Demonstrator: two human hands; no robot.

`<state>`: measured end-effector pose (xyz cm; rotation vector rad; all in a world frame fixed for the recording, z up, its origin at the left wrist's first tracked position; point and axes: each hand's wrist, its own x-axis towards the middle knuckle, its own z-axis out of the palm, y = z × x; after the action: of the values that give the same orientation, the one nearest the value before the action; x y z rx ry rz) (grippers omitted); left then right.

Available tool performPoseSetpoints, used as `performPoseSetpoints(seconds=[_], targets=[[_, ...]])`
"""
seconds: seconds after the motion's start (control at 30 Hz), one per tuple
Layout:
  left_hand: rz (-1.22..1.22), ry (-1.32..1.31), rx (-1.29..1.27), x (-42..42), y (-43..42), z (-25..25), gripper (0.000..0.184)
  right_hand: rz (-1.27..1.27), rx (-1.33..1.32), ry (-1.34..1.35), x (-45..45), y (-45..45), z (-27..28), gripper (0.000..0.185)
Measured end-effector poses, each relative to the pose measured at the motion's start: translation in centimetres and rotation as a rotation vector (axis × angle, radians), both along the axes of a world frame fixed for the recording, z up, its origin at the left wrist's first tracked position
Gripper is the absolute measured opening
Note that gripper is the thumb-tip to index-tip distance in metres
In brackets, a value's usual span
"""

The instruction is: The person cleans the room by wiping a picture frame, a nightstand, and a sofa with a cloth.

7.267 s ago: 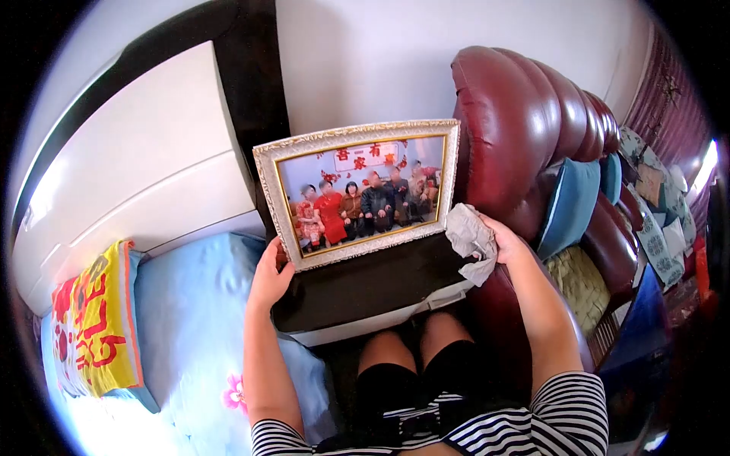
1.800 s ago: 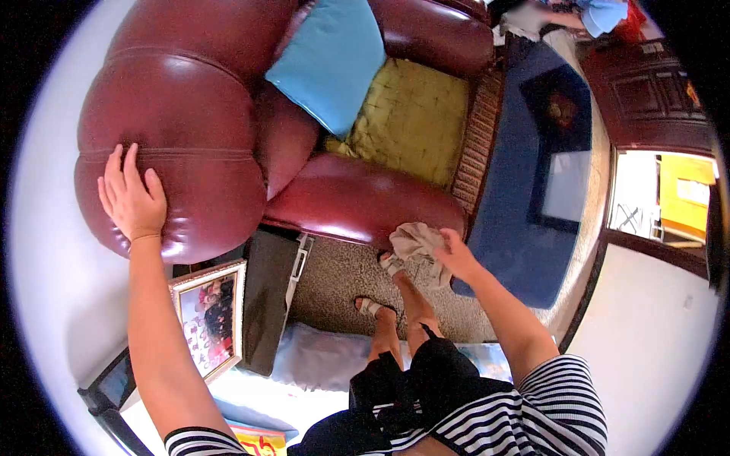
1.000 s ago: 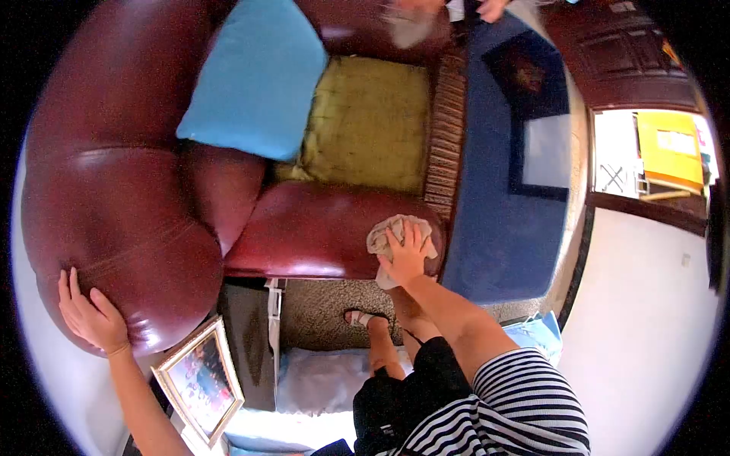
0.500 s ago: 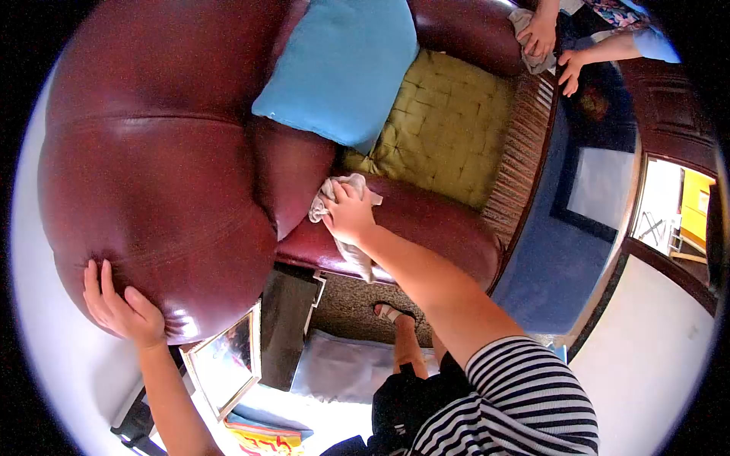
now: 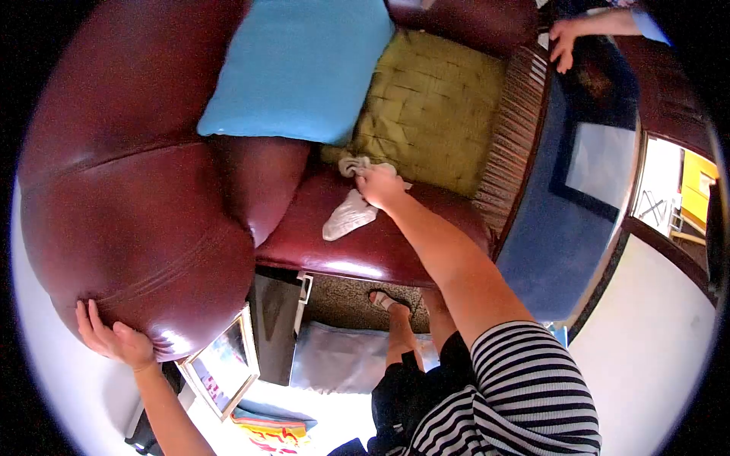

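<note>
Beside a blue table, glossy maroon sofa arm under pale cloth.

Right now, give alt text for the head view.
A person's right hand holds a pale cloth on the armrest of a burgundy sofa; the left hand rests on its backrest. Beyond are a blue cushion, olive seat pad and another person's hand.

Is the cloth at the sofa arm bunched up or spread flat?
Bunched up: the cloth is crumpled around the right hand, with a loose, creased flap lying over the dark red armrest.
</note>
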<state>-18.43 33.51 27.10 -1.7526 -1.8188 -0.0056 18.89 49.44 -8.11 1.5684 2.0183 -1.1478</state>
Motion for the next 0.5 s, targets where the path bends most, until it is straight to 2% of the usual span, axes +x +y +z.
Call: performPoseSetpoints(seconds=[0.07,0.13,0.2,0.27,0.3,0.37,0.43,0.5], targets=[[0.009,0.004,-0.009,-0.2,-0.1,-0.1,0.042,0.066,-0.011,-0.088,5.0,-0.5,-1.4,0.036],[-0.018,-0.018,0.011,0.1,0.1,-0.1,0.042,0.133,0.003,-0.179,10.1,-0.8,0.2,0.036],[-0.007,0.0,0.01,-0.3,0.0,0.0,0.042,0.36,-0.009,-0.267,15.6,-1.2,0.7,0.033],[0.023,0.015,-0.005,-0.3,-0.2,0.0,0.042,-0.034,-0.227,-0.309,21.1,-2.0,-0.7,0.038],[0.023,0.011,-0.007,-0.4,-0.3,-0.1,0.042,0.407,-0.182,-0.471,23.2,-2.5,-1.5,0.04],[0.056,0.008,-0.003,-0.5,-0.5,-0.1,0.042,0.856,-0.131,-0.621,23.9,-3.0,-0.1,0.041],[0.029,0.006,-0.001,-0.4,-0.3,-0.1,0.041,-0.326,-0.262,-0.498,23.8,-3.5,1.6,0.038],[-0.002,0.006,0.001,-0.3,0.2,0.1,0.041,-0.24,-0.161,-0.532,24.5,-5.8,0.6,0.037]])
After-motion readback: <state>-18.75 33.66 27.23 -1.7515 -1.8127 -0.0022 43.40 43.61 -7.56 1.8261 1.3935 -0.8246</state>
